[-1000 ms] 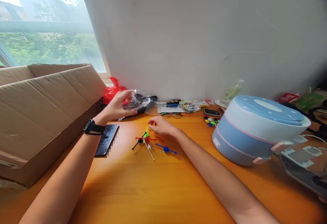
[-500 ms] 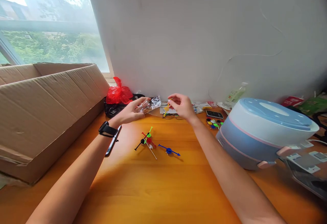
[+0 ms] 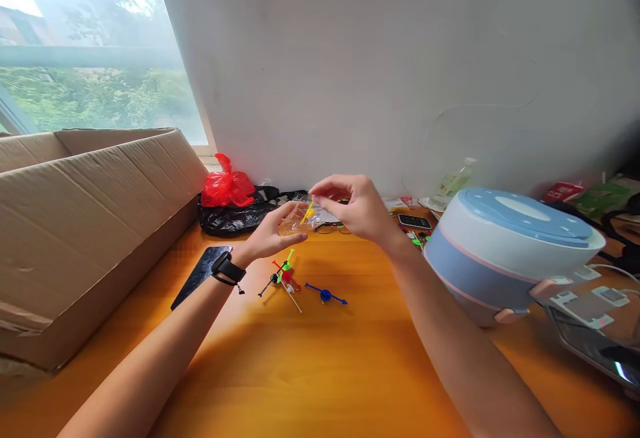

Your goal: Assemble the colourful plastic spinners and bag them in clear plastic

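My left hand (image 3: 273, 235), with a black watch on its wrist, is closed on a small clear plastic bag (image 3: 296, 219) held above the orange table (image 3: 320, 371). My right hand (image 3: 357, 208) meets it from the right and pinches a thin yellow plastic stick (image 3: 307, 213) at the bag's mouth. Below the hands, on the table, lie several small spinning tops on sticks: a green, red, black and white cluster (image 3: 284, 277) and a blue one (image 3: 326, 295) a little to the right.
A large open cardboard box (image 3: 85, 225) fills the left side. A dark phone (image 3: 199, 275) lies beside it. A red bag (image 3: 227, 188) and black bag (image 3: 235, 217) sit against the wall. A blue round appliance (image 3: 505, 251) stands at the right, with clutter behind it.
My left hand drew the clear bag away from the wall toward the middle. My right hand left the tops on the table, rose with a yellow stick and came to the bag.
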Demonstrator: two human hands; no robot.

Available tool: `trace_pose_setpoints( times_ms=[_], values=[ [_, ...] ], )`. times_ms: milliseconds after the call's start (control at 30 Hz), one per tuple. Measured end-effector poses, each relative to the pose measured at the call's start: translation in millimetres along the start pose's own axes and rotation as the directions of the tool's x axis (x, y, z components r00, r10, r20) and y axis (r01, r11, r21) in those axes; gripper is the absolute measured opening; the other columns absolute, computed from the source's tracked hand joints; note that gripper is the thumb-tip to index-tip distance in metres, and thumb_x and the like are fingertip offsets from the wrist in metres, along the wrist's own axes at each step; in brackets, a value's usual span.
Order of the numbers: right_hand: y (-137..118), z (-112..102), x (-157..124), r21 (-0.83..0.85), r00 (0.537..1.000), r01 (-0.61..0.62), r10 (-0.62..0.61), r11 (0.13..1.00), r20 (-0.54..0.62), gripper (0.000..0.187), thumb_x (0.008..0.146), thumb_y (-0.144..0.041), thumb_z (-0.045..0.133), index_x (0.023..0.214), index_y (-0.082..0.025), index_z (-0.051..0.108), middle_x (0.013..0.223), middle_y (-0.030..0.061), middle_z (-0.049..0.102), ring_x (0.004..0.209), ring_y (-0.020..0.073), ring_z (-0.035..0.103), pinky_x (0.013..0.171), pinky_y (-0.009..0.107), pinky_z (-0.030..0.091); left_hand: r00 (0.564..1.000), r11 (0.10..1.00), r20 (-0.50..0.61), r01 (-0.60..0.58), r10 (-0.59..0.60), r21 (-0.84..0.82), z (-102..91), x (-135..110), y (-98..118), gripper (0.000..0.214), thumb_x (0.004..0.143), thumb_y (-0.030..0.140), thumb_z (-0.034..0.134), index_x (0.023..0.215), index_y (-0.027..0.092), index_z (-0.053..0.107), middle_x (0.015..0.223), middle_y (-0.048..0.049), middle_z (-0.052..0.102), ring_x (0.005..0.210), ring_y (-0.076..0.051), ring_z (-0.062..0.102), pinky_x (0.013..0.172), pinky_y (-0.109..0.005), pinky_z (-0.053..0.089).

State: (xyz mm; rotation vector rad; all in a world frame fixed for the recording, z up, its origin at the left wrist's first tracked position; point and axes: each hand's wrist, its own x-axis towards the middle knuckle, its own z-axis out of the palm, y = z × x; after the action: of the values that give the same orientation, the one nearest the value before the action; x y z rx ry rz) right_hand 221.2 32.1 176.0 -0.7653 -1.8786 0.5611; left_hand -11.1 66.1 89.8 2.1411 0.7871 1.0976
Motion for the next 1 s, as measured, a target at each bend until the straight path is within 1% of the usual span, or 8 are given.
trace_pose_setpoints(
  times_ms=[333,533,633,700,733,800,900,1000],
  values=[
    [-7,3,-5,-0.178,0.987,0.110,-0.086,0.978,0.135,0.017,0.089,-0.018,0.069,0.097,-0.022,0.084,0.101,0.0034,0.082,0.092,0.0205,0.071,0.080,0.030,0.053,0.999,0.990,-0.023,-0.025,0.022,-0.141,9.3,2,9,0.054,0.094,0.043,0.080,0.140,0.023,0.061,0.123,-0.0113,0.070,0.111,-0.029,0.070,0.097,-0.043,0.059],
    [-22,-12,-7,-0.222,0.985,0.172,-0.167,0.960,0.042,0.014,0.095,-0.025,0.067,0.094,-0.021,0.080,0.097,0.0029,0.080,0.091,0.0195,0.068,0.081,0.030,0.050,0.997,0.998,-0.058,-0.058,0.056,-0.027,5.1,2,3,0.052,0.094,0.042,0.080,0.140,0.025,0.063,0.128,-0.0130,0.069,0.121,-0.032,0.067,0.101,-0.046,0.058],
    [-22,-23,-8,-0.265,0.994,0.112,-0.109,0.958,0.029,0.017,0.096,-0.027,0.064,0.087,-0.019,0.077,0.084,0.0014,0.075,0.077,0.0165,0.063,0.069,0.028,0.045,0.995,0.998,-0.076,-0.061,0.063,0.028,1.1,2,-2,0.054,0.094,0.043,0.079,0.143,0.026,0.063,0.129,-0.0130,0.070,0.122,-0.032,0.066,0.101,-0.047,0.058],
    [-16,-30,-9,-0.293,0.989,0.034,0.010,0.956,0.148,0.018,0.094,-0.029,0.064,0.084,-0.019,0.075,0.075,-0.0005,0.070,0.068,0.0144,0.058,0.061,0.027,0.040,0.993,0.997,-0.097,-0.061,0.066,0.053,-1.5,1,-4,0.055,0.094,0.044,0.079,0.143,0.026,0.063,0.129,-0.0133,0.070,0.121,-0.031,0.067,0.102,-0.047,0.058],
    [-11,-31,-10,-0.310,0.967,-0.003,0.081,0.951,0.241,0.018,0.093,-0.029,0.065,0.082,-0.019,0.075,0.072,-0.0011,0.068,0.065,0.0137,0.056,0.058,0.026,0.037,0.992,0.996,-0.105,-0.060,0.066,0.063,-2.6,1,-4,0.055,0.094,0.045,0.079,0.143,0.025,0.063,0.129,-0.0134,0.070,0.120,-0.031,0.067,0.102,-0.047,0.058],
    [1,-29,-12,-0.340,0.871,-0.048,0.205,0.939,0.446,0.016,0.089,-0.030,0.068,0.079,-0.019,0.076,0.068,-0.0012,0.067,0.061,0.0132,0.055,0.056,0.026,0.036,0.991,0.995,-0.115,-0.062,0.071,0.078,-4.1,1,-3,0.055,0.094,0.045,0.079,0.143,0.025,0.063,0.129,-0.0136,0.070,0.120,-0.031,0.068,0.102,-0.047,0.058],
    [25,-9,-16,-0.379,0.667,-0.071,0.327,0.923,0.669,0.010,0.080,-0.029,0.076,0.079,-0.019,0.078,0.070,0.0001,0.071,0.063,0.0145,0.060,0.056,0.025,0.039,0.987,0.991,-0.125,-0.088,0.101,0.101,-4.4,1,-1,0.054,0.094,0.043,0.079,0.142,0.024,0.063,0.129,-0.0131,0.070,0.121,-0.030,0.068,0.101,-0.045,0.058],
    [47,22,-22,-0.470,0.473,-0.103,0.459,0.877,0.752,0.015,0.071,-0.031,0.084,0.081,-0.020,0.079,0.071,0.0005,0.073,0.065,0.0158,0.064,0.056,0.024,0.040,0.975,0.979,-0.163,-0.124,0.150,0.162,-3.4,1,3,0.054,0.094,0.040,0.079,0.142,0.024,0.061,0.131,-0.0126,0.071,0.121,-0.029,0.068,0.102,-0.045,0.056]
  ],
)
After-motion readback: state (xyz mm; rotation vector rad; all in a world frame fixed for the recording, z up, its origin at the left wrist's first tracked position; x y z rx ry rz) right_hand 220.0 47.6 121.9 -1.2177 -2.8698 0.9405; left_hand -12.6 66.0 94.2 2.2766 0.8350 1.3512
